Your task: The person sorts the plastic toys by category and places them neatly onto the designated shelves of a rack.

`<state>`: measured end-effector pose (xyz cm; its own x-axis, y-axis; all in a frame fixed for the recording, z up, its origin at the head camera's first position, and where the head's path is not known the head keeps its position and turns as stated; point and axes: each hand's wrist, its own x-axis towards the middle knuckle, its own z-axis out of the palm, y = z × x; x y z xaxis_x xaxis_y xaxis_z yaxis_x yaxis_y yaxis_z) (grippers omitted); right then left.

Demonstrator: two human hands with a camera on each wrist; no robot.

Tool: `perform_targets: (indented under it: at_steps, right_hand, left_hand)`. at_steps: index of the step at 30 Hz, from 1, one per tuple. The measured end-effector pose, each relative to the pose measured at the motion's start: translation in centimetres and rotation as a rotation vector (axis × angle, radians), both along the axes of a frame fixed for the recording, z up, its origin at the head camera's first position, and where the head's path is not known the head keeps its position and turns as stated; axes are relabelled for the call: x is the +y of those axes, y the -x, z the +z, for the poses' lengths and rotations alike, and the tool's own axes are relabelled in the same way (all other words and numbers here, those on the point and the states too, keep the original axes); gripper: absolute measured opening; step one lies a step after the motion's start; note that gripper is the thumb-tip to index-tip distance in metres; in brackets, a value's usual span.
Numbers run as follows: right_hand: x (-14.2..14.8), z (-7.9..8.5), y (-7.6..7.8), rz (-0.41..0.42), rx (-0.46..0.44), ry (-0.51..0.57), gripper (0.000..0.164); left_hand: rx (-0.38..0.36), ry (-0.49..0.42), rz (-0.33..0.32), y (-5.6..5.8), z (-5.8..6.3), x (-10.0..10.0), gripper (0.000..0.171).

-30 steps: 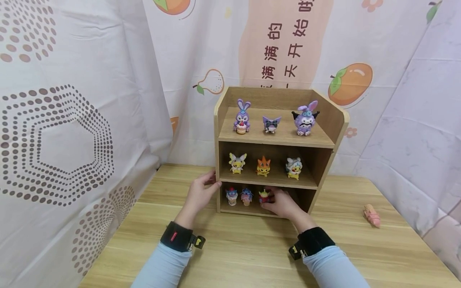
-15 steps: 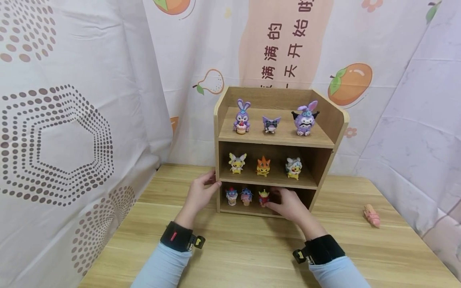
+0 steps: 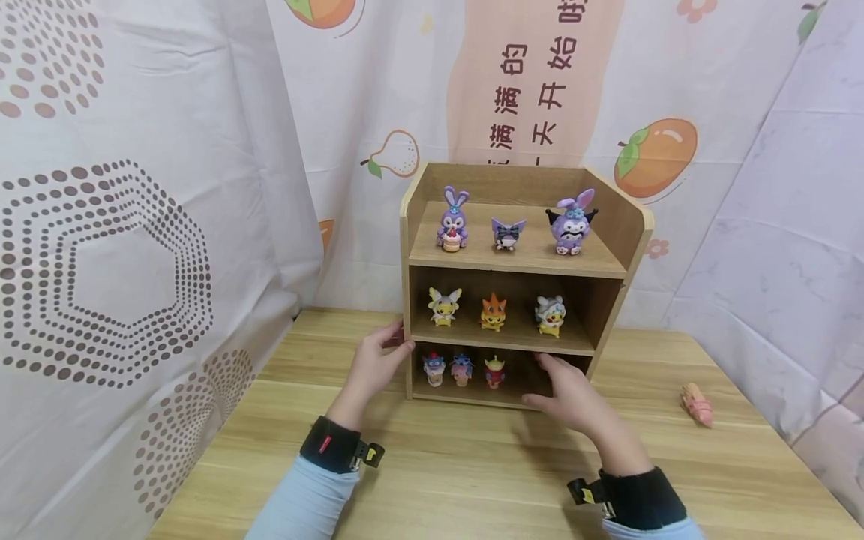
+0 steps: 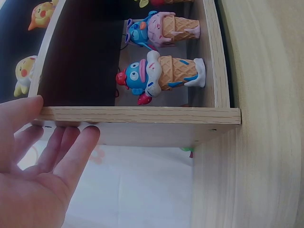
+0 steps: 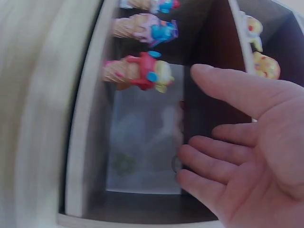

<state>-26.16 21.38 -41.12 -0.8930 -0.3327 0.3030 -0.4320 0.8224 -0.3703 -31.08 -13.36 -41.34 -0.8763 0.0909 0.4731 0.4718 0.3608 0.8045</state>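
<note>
A three-level wooden shelf [image 3: 506, 184] stands on the table. My left hand [image 3: 374, 364] holds the front of its left side panel, thumb at the front edge and fingertips on the outer face. My right hand [image 3: 567, 394] has its fingers spread and nothing between them, at the right of the bottom compartment's opening. A green-headed figurine in red [image 3: 495, 372] on a cone base stands upright in that compartment, apart from the right hand. Left of it are a blue and pink cone figurine [image 3: 462, 370] and a blue figurine with a red top [image 3: 434, 369].
The middle level bears a grey-and-yellow [image 3: 443, 306], an orange [image 3: 493, 311] and a white-and-yellow figurine [image 3: 550, 315]. On top sit three purple figurines, including a rabbit with a cake [image 3: 453, 221]. A pink cone-shaped piece [image 3: 697, 405] lies on the table [image 3: 466, 472] at right.
My right hand has let go of the green-headed figurine and drawn back to the right, its fingers spreading. The figurine stays standing. My left hand keeps its place on the shelf.
</note>
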Motion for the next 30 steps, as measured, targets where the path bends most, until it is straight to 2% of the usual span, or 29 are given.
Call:
perform_targets:
  at_steps: [5, 12, 16, 24, 27, 30]
  right_hand:
    - [1.1, 1.2, -0.9, 0.064, 0.006, -0.021, 0.072]
    - [2.4, 3.1, -2.4, 0.178, -0.122, 0.047, 0.055]
    - [3.2, 4.3, -3.1, 0.185, -0.085, 0.08, 0.04]
    - [6.0, 5.8, -3.8, 0.111, 0.067, 0.127, 0.012]
    - [7.6, 5.6, -3.9, 0.049, 0.102, 0.142, 0.008]
    - [9.5, 5.4, -4.0, -0.049, 0.14, 0.161, 0.008]
  left_hand:
    - [-0.004, -0.001, 0.002, 0.0, 0.0, 0.0, 0.049]
    - [-0.007, -0.009, -0.005, 0.0, 0.1, 0.1, 0.048]
    - [-0.006, -0.008, -0.003, -0.1, 0.1, 0.1, 0.049]
    - [-0.01, -0.016, 0.003, -0.1, 0.1, 0.0, 0.049]
    - [-0.009, -0.014, -0.001, -0.1, 0.1, -0.1, 0.049]
    - [-0.009, -0.009, -0.006, -0.1, 0.0, -0.1, 0.05]
